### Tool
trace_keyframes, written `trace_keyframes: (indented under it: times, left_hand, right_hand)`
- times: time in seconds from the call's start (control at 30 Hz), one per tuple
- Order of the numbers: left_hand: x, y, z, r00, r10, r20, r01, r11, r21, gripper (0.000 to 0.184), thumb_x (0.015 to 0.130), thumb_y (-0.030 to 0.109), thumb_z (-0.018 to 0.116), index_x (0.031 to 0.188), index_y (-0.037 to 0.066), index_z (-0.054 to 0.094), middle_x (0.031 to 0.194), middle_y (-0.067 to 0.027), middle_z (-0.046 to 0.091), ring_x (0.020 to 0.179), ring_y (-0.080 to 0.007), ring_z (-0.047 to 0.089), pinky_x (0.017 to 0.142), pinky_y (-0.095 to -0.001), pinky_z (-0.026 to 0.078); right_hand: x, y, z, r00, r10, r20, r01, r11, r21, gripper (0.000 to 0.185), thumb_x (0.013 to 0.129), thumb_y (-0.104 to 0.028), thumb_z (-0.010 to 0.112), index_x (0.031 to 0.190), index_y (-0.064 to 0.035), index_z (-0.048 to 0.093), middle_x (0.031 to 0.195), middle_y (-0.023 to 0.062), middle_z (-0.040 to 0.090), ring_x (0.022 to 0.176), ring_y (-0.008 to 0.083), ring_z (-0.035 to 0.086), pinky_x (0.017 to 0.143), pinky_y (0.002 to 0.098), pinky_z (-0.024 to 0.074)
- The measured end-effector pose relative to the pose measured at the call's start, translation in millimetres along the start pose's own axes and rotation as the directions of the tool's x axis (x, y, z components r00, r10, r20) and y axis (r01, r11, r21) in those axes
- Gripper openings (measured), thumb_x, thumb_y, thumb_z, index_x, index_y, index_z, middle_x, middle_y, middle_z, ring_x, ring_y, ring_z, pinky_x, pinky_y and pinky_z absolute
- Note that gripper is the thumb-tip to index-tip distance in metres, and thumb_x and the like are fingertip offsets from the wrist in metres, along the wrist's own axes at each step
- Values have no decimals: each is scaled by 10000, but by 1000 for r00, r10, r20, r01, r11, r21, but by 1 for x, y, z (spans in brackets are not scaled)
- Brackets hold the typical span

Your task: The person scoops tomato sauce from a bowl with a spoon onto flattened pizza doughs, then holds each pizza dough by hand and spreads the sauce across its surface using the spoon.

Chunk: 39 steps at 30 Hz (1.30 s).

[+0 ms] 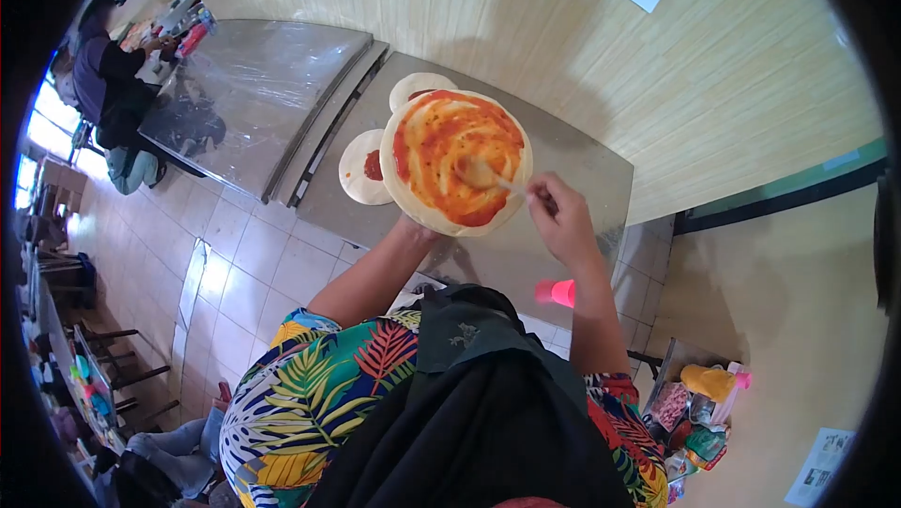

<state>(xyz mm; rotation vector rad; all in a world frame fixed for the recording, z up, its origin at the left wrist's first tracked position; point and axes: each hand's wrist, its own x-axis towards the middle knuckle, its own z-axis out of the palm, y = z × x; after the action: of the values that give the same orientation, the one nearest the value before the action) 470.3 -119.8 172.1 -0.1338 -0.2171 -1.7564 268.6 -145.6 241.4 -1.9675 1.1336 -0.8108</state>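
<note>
A round pizza base (413,204) is raised above the table, its top spread with orange-red tomato sauce (441,133) almost to the pale rim. My left hand (419,229) holds it up from underneath, with the fingers hidden below the dough. In my right hand (557,212) the fingers are closed round the handle of a spoon (481,174), whose bowl rests on the sauce right of centre. Two smaller dough rounds lie behind and to the left: one (355,168) has a patch of red sauce, the other (409,86) is partly covered by the big base.
The brown table (582,161) stands against a wood-panelled wall. A pink cup (560,293) sits near my right forearm. To the left is a plastic-covered table (272,67), with a person (108,76) working at its far end. Packed goods (690,414) fill a shelf at lower right.
</note>
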Motion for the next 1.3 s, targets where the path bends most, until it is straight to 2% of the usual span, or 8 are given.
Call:
trace_keyframes:
  times: [0.17, 0.27, 0.47, 0.77, 0.87, 0.93, 1.07, 1.3]
  left_hand:
    - [1, 1, 5, 998, 34, -52, -35, 999, -23, 622, 919, 488, 485, 1398, 110, 368, 1409, -136, 426, 1260, -311, 468, 1040, -498, 412]
    - [2, 3, -5, 1000, -22, -15, 21, 999, -25, 623, 922, 501, 469, 1408, 128, 357, 1418, -132, 417, 1266, -309, 462, 1043, -502, 407]
    - [-1, 6, -4, 998, 7, -60, -3, 998, 65, 643, 929, 513, 448, 1424, 119, 332, 1429, -127, 405, 1275, -310, 451, 1057, -491, 391]
    - [-2, 8, -5, 998, -61, -28, 59, 996, -64, 573, 963, 431, 425, 1426, 107, 328, 1428, -149, 400, 1290, -301, 433, 1057, -480, 397]
    - [-5, 10, -6, 998, -53, -29, 52, 998, -47, 575, 962, 432, 425, 1426, 106, 329, 1427, -149, 400, 1289, -300, 434, 1058, -480, 394]
    - [-4, 12, -8, 998, -55, -28, 54, 997, -51, 575, 962, 433, 425, 1426, 106, 329, 1427, -148, 401, 1289, -300, 435, 1059, -480, 393]
    - [0, 8, -12, 997, -79, -22, 77, 995, -70, 577, 962, 434, 426, 1425, 105, 330, 1427, -148, 401, 1288, -298, 436, 1061, -481, 390]
    - [-4, 8, -15, 997, -81, 3, 81, 994, -69, 580, 960, 437, 427, 1425, 103, 331, 1427, -147, 403, 1286, -296, 439, 1064, -482, 384]
  right_hand:
    - [0, 24, -32, 997, -52, 58, 59, 991, -121, 85, 845, -35, 567, 927, -18, 554, 723, 110, 583, 621, 154, 573, 610, 287, 468]
    - [19, 15, -23, 991, -21, -131, 12, 997, -71, 83, 843, -38, 577, 922, -16, 561, 721, 99, 582, 642, 151, 586, 619, 287, 474]
    - [4, -3, -24, 987, -57, 148, 50, 997, 51, 66, 851, -47, 580, 909, -17, 571, 740, 88, 595, 662, 141, 589, 625, 274, 469]
    - [35, -27, -44, 990, -85, -108, 72, 990, -123, 74, 847, -47, 576, 916, -22, 569, 808, 93, 621, 711, 184, 632, 671, 300, 511]
    - [33, -42, -51, 982, -153, 107, 166, 979, -122, 56, 867, -50, 575, 912, -17, 568, 778, 46, 583, 704, 98, 555, 639, 252, 462]
    - [36, -34, -65, 983, -172, 63, 181, 963, -200, 92, 837, -54, 587, 922, -30, 560, 822, 128, 615, 725, 261, 656, 665, 320, 519]
    - [62, -51, -66, 980, -193, -36, 174, 938, -299, 99, 830, -57, 590, 925, -37, 568, 819, 143, 610, 707, 278, 649, 667, 318, 519]
    - [54, -70, -41, 925, -349, 148, 376, 895, -240, 72, 836, -89, 579, 892, -46, 567, 802, 145, 613, 700, 289, 639, 608, 352, 488]
